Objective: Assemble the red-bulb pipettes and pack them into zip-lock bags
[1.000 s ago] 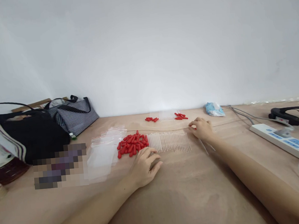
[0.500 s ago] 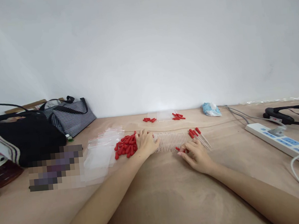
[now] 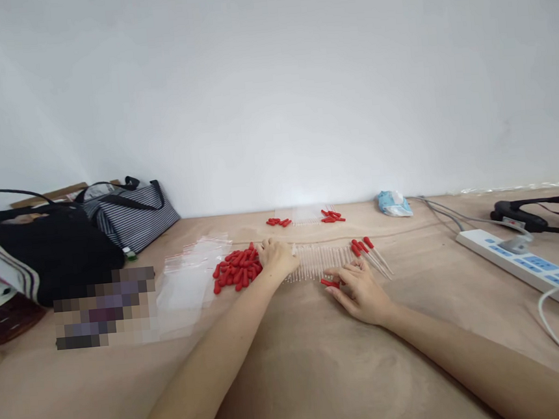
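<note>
One red bulb (image 3: 329,283) I am pinching in my half-curled right hand (image 3: 365,294); my loosely bent left hand (image 3: 278,259) is covering the clear tubes' (image 3: 317,262) left end, hold unseen, red pile (image 3: 238,266) lying alongside, seemingly for short reach.

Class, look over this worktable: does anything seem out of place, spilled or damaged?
Nothing looks spilled or damaged. The blurred patch beside the clear bags stands out, because its blocky squares hide whatever lies there.
</note>
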{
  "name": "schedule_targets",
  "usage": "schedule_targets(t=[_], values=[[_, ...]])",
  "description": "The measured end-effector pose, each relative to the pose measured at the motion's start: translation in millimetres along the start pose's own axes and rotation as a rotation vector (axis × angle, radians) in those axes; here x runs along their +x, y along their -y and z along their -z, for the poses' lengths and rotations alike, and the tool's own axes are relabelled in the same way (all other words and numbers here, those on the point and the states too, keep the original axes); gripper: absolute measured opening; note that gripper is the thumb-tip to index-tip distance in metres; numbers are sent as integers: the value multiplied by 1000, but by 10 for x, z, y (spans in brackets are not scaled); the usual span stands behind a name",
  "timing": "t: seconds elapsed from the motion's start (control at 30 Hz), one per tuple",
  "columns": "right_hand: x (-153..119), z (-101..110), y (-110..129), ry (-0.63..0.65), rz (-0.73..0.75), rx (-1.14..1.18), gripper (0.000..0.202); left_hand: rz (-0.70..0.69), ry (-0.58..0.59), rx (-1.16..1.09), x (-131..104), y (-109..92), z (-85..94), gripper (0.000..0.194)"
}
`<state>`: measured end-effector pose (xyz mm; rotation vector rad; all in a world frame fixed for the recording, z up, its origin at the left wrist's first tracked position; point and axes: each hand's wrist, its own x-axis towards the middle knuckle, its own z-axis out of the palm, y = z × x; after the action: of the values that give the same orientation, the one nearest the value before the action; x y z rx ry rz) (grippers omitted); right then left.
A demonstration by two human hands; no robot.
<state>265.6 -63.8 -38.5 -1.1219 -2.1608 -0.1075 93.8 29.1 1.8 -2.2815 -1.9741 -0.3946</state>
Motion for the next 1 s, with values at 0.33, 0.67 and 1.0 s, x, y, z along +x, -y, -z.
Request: schedule_targets(t=[0.33, 0.67, 1.0], values=[[75, 7, 13, -42, -80, 80, 13, -436, -32, -264, -522, 350, 263, 12], [242, -157, 148, 36, -90, 249, 7, -689, -307, -519, -808, 662, -42, 21], [187, -164, 155, 14, -15, 288, 14, -756, -331, -486, -796, 645, -39, 20]])
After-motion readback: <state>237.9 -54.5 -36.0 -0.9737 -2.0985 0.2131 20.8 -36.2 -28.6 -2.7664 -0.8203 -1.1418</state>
